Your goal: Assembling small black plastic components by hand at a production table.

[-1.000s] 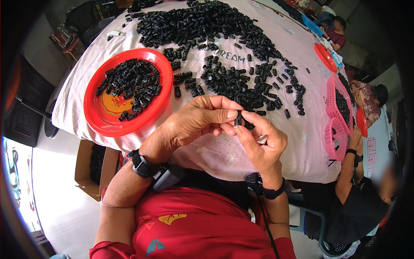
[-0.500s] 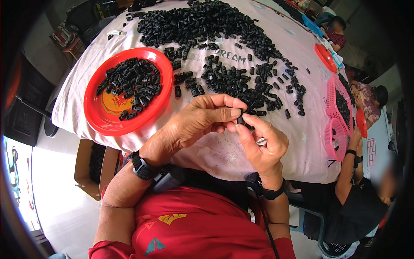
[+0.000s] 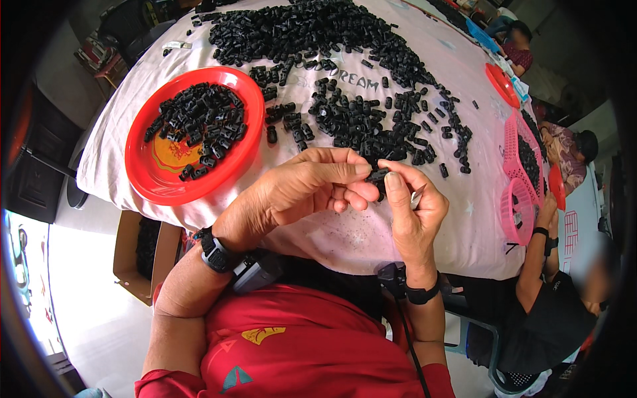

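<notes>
My left hand (image 3: 315, 184) is closed in a pinch, thumb against forefinger, at one end of a small black plastic part (image 3: 377, 177). My right hand (image 3: 419, 211) meets it from the other side, its thumb and forefinger at the part's other end. A slim silver metal tool (image 3: 417, 196) pokes out of my right fingers; the rest of it is hidden in the hand. Just beyond my hands lies a loose heap of similar black parts (image 3: 361, 123). To the left, a red plastic basin (image 3: 147, 182) holds many more of them.
A pale pink cloth (image 3: 318, 242) covers the table. A larger black pile (image 3: 312, 33) spreads across the far side. Pink baskets (image 3: 516, 229) stand at the right edge, near a person in black (image 3: 551, 312). A cardboard box (image 3: 129, 265) sits at lower left.
My hands have drawn slightly apart around the black part. The right thumb has lifted and straightened, and the left fingers below have loosened a little.
</notes>
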Demonstrator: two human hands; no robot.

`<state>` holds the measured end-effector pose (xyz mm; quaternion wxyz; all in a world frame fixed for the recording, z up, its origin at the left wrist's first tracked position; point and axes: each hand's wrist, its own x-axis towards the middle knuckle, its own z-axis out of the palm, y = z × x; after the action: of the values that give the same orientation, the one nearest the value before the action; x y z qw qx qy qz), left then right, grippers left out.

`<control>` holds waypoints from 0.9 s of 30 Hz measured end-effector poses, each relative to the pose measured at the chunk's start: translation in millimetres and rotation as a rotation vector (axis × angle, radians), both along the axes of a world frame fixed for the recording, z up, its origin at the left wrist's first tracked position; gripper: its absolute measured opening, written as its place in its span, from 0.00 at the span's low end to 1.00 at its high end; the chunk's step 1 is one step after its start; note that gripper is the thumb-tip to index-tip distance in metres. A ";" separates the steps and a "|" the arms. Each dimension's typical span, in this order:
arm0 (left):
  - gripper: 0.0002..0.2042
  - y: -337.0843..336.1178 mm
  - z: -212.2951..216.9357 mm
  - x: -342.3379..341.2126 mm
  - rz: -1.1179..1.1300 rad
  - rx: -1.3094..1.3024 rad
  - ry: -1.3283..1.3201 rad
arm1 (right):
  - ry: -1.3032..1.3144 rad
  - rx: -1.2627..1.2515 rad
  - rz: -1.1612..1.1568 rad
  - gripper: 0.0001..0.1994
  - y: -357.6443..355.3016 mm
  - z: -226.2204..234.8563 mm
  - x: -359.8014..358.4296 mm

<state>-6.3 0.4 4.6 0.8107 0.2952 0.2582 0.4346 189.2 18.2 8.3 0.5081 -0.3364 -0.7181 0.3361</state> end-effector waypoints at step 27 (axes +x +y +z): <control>0.11 -2.2 -12.1 4.8 -0.027 -0.060 -0.125 | -0.091 0.040 0.017 0.14 -6.1 0.6 6.9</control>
<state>-1.5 -1.8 -7.5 0.8396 0.2465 0.2161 0.4331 196.0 12.1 8.9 0.4786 -0.3353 -0.7498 0.3103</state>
